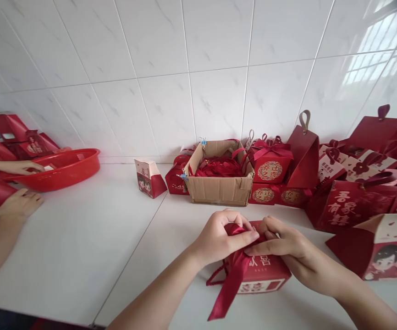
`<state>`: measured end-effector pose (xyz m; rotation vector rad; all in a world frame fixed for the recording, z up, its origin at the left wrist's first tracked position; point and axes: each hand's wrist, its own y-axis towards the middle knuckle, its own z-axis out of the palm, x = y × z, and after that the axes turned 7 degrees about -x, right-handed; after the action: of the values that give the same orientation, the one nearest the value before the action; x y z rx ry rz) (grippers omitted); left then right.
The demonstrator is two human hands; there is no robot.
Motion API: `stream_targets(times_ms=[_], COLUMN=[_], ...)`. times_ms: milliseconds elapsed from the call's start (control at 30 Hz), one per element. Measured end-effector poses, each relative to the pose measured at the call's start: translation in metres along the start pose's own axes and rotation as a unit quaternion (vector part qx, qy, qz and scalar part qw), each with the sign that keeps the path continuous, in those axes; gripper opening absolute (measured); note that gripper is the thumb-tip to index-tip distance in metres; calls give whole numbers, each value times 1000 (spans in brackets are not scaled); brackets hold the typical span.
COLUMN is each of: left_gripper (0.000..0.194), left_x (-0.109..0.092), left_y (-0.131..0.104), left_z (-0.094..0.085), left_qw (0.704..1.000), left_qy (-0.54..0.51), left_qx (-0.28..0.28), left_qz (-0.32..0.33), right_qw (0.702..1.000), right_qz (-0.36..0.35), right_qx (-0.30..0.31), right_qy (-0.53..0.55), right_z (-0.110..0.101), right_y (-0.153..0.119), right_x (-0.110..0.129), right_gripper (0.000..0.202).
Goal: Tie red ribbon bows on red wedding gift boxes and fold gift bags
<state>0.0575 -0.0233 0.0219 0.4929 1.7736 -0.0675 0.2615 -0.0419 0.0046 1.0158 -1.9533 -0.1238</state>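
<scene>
A red gift box (270, 272) with white lettering lies on the white table in front of me. On its top, my left hand (224, 236) pinches a dark red satin ribbon (231, 291), whose loose end hangs over the box's left side onto the table. My right hand (284, 245) is closed at the same spot, its thumb and fingers meeting the ribbon beside my left fingertips. The exact fold between the fingers is hidden. A twisted red cord (216, 274) loops out from the box's left side.
A cardboard box (219, 191) of red ribbons stands by the tiled wall. Finished-looking red gift boxes (272, 165) and bags (356, 206) crowd the right. A small box (150, 178) stands left of the cardboard. At far left, another person's hands (16, 204) are near a red basin (71, 174).
</scene>
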Motion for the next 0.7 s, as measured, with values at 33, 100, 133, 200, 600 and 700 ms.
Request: stream_targets(times_ms=[33, 100, 133, 200, 600, 700], left_gripper=[21, 21, 24, 36, 46, 37], left_x=[0, 0, 1, 2, 8, 8], left_y=[0, 0, 0, 0, 3, 5], left_z=[0, 1, 1, 2, -3, -6], left_qw=[1000, 1000, 1000, 1000, 998, 998], left_qy=[7, 16, 14, 0, -48, -29], left_qx=[-3, -6, -7, -4, 25, 34], left_qz=[0, 2, 3, 8, -30, -38], right_qw=[1000, 1000, 1000, 1000, 996, 989], right_qz=[2, 4, 4, -1, 12, 44], right_qx=[1, 2, 2, -5, -89, -142], right_qy=[-3, -6, -5, -1, 6, 9], right_z=[0, 0, 0, -1, -4, -5], right_y=[-1, -2, -3, -3, 1, -1], right_x=[0, -2, -2, -4, -10, -12], right_gripper=[48, 49, 49, 48, 21, 10])
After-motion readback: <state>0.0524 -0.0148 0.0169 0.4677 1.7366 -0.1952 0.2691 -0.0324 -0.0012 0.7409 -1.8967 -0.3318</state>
